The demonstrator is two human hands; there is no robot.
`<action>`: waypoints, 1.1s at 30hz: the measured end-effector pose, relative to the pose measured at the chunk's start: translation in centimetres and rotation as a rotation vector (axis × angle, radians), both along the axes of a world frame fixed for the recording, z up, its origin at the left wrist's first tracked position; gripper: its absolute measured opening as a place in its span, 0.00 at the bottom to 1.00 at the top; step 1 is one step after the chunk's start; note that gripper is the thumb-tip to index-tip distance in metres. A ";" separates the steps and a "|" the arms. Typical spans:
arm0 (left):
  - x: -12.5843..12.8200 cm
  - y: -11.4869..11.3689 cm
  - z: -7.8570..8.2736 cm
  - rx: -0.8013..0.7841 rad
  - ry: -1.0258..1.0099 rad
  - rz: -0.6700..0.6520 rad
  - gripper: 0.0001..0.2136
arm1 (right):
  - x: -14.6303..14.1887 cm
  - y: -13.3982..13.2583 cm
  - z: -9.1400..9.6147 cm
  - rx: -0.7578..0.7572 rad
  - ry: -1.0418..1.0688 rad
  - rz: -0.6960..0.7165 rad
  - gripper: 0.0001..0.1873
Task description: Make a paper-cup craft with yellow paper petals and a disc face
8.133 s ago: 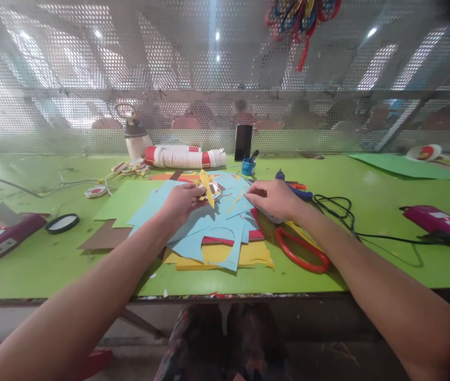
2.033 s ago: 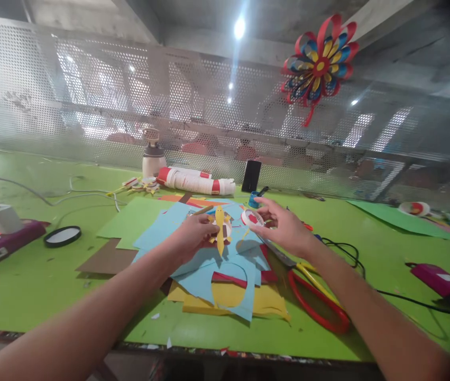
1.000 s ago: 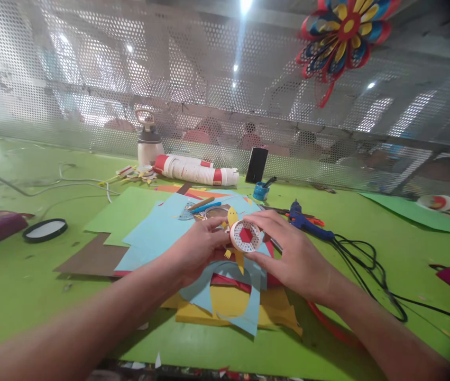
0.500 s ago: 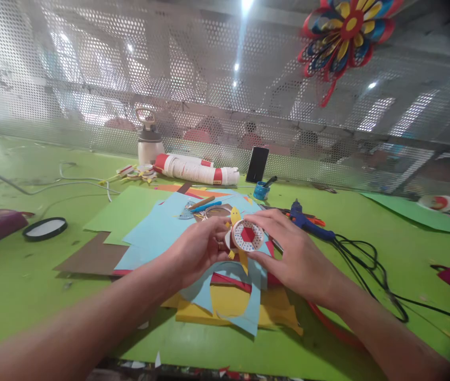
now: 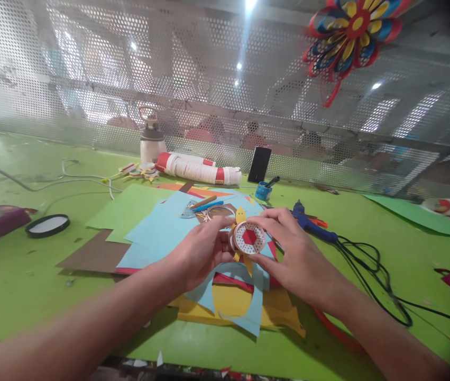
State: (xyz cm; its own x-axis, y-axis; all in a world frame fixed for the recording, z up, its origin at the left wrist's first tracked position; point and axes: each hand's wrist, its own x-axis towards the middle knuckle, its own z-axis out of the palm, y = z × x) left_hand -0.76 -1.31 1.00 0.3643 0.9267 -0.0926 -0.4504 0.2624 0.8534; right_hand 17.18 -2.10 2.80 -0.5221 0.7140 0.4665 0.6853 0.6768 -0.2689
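Between my hands is a small paper turtle (image 5: 250, 238), with a round white shell that bears a red hexagon and dark marks. A yellow head sticks up at its top, and yellow legs and a tail hang below. The fingers of my left hand (image 5: 204, 248) close on its left side, some of them hidden behind it. My right hand (image 5: 288, 248) grips the shell's right rim between thumb and fingers. Under the hands lie light blue paper sheets (image 5: 161, 227), one with a cut-out curve, over yellow paper (image 5: 232, 301).
A blue glue gun (image 5: 308, 222) with a black cord lies on the right of the green table (image 5: 42, 291). Behind stand a blue pot (image 5: 263, 191), a phone (image 5: 260, 164), stacked paper cups (image 5: 196, 168) and a spray bottle (image 5: 152, 140). A black-rimmed disc (image 5: 47, 225) lies left.
The whole view has shifted slightly, so things sit a little further right. The turtle has turned a little, with its shell facing me more squarely. Both hands keep their hold.
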 end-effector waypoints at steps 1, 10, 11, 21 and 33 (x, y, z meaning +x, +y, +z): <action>0.0 0.0 0.0 0.004 0.003 -0.002 0.10 | 0.0 0.0 0.0 -0.001 -0.003 0.002 0.22; 0.2 -0.3 0.0 0.063 0.001 -0.037 0.11 | 0.2 0.1 -0.1 0.060 -0.065 0.006 0.23; 0.2 -0.3 0.0 0.067 0.004 -0.039 0.11 | 0.2 0.1 -0.1 0.067 -0.075 0.005 0.23; 0.3 -0.4 0.1 0.056 0.003 -0.019 0.13 | 0.2 0.1 -0.3 0.074 -0.061 0.014 0.23; 0.2 -0.7 0.6 0.098 -0.081 0.011 0.10 | 0.2 0.3 -0.5 0.157 -0.013 0.051 0.23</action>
State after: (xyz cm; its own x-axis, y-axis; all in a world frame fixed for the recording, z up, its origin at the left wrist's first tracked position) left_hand -0.57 -2.04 1.59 0.3565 0.9339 0.0279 -0.5214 0.1741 0.8353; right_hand 17.41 -1.80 2.34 -0.5624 0.6053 0.5634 0.6521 0.7436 -0.1478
